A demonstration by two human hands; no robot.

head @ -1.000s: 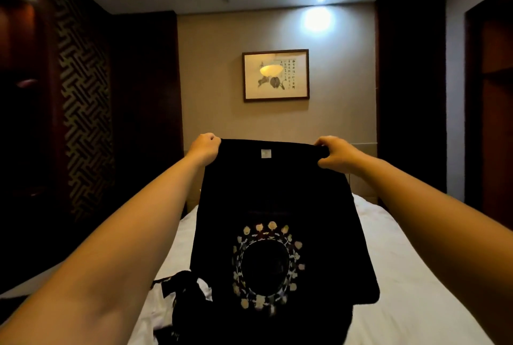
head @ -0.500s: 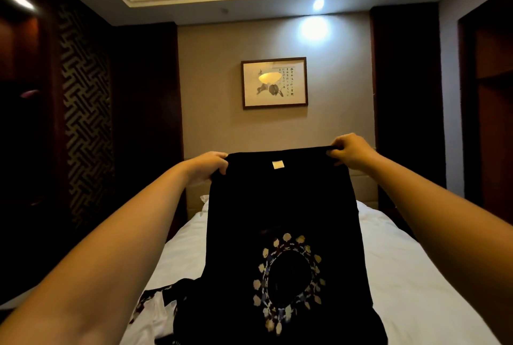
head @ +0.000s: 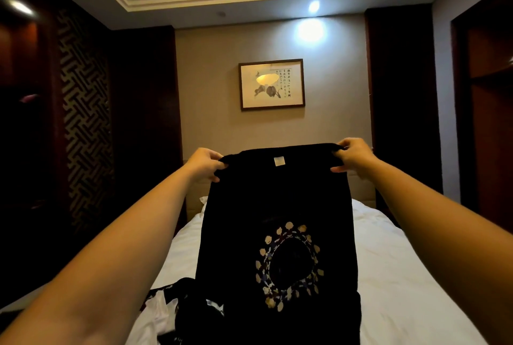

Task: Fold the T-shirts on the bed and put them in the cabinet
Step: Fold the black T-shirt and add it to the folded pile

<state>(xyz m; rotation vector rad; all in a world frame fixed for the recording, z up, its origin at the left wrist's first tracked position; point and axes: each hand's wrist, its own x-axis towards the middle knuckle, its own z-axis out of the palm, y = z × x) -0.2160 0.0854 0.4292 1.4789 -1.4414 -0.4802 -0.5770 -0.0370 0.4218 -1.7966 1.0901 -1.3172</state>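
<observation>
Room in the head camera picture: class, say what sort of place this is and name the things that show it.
Most likely a hotel bedroom. A bed with white sheets fills the middle, a framed picture hangs on the wall above its head, and dark wood panels line the sides. Both hands hold up a black T-shirt.

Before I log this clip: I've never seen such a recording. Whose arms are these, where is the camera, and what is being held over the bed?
There is no machine here. A person wears one wide-angle camera on the head, so the arms reaching forward are their own. The left hand and right hand each pinch a top corner of a black T-shirt, which hangs with a ring-shaped print facing the camera. Below lies a bed with white sheets. More crumpled clothes lie on it near the left arm. A framed picture hangs on the far wall.
</observation>
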